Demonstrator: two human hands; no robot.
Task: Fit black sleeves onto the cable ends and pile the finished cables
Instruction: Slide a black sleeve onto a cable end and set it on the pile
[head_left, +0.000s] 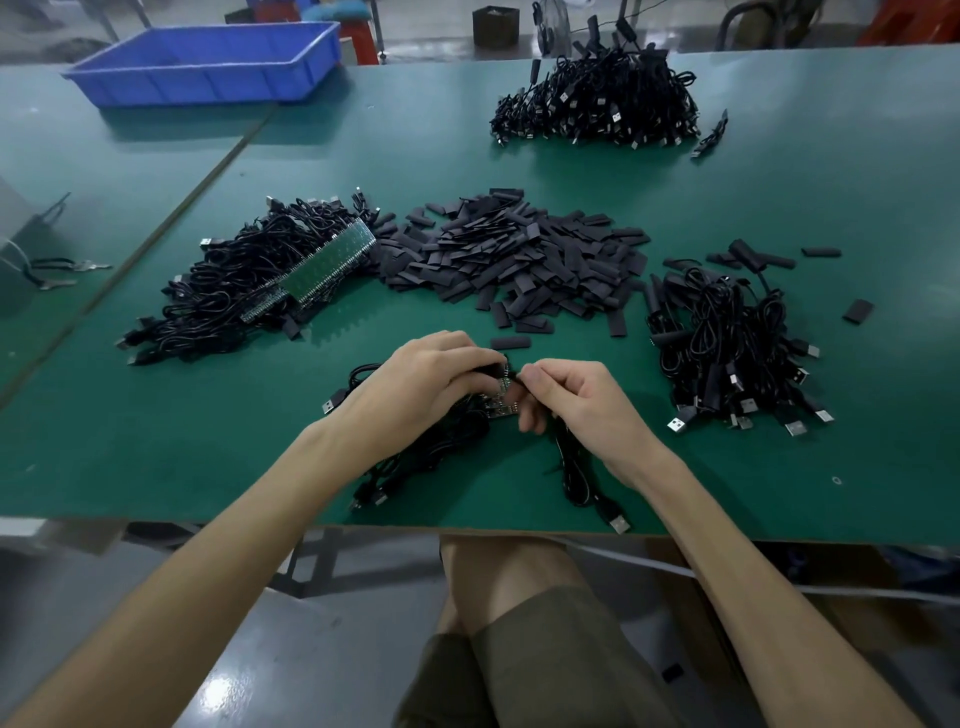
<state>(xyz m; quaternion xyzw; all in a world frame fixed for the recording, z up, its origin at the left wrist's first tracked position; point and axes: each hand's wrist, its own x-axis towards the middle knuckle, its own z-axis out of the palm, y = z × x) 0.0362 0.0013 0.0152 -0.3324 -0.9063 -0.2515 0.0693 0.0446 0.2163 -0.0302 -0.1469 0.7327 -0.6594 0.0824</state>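
Near the front of the green table (156, 441), my left hand (426, 384) grips a small bunch of black USB cables (436, 447) with little green circuit boards at their ends. My right hand (566, 400) pinches one cable end beside the left fingertips; the sleeve there is hidden. A heap of loose black sleeves (514, 260) lies just beyond my hands. To the left is a pile of cables with bare green boards (270, 275). On the right lies a pile of sleeved cables (727, 343).
A bigger pile of black cables (597, 104) sits at the far right of the table. A blue plastic bin (208, 62) stands at the far left. Keys (67, 270) lie on the neighbouring table at the left. A cable's USB plug (618, 519) reaches the table's front edge.
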